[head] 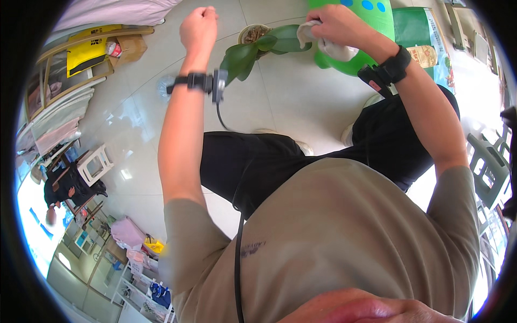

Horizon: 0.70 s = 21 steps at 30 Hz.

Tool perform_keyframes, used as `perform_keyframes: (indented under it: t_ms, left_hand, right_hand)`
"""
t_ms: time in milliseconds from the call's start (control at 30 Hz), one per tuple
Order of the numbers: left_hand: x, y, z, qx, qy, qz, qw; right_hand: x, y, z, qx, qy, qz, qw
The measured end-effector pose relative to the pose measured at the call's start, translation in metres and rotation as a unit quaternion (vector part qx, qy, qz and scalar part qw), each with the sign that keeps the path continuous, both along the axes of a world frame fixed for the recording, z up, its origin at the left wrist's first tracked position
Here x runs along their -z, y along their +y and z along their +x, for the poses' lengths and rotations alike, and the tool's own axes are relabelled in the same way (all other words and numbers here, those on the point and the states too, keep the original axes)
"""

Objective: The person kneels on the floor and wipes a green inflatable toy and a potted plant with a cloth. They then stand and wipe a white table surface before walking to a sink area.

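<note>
My right hand [337,26] grips a crumpled whitish cloth [337,50], part of which hangs at the tip of a broad green leaf [288,38]. That leaf belongs to a potted plant, likely an orchid, whose round pot [242,35] is filled with brown bark-like bits. Left of the plant, my left hand [199,30] is curled into a fist, apart from the leaves, and nothing shows in it. Each wrist wears a black strap with a small device; a cable runs down from the left device [219,85].
A green inflatable [373,24] with blue dots stands behind my right hand, beside a green printed box [410,30]. At left are a wooden-framed rack [93,42], a white stool [95,164] and a seated person [66,187]. A grey plastic chair [488,169] is at right.
</note>
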State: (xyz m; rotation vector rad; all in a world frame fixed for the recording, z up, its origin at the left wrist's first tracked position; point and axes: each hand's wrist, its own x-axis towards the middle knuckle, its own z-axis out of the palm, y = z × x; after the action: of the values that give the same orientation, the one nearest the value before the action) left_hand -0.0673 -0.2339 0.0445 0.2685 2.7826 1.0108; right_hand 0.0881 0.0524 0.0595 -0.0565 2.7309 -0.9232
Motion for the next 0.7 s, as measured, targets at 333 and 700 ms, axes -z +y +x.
perform_keyframes:
  t_ms: [333,700]
  left_hand:
    - [0.053,0.045,0.197,-0.253,-0.382,0.223,0.860]
    - [0.100,0.049,0.157,-0.230,-0.391,0.502,0.737]
  right_hand:
    - [0.082,-0.045,-0.022,0.143,0.127,-0.098,0.977]
    - [0.112,-0.093,0.026,0.120,0.220,-0.067,0.966]
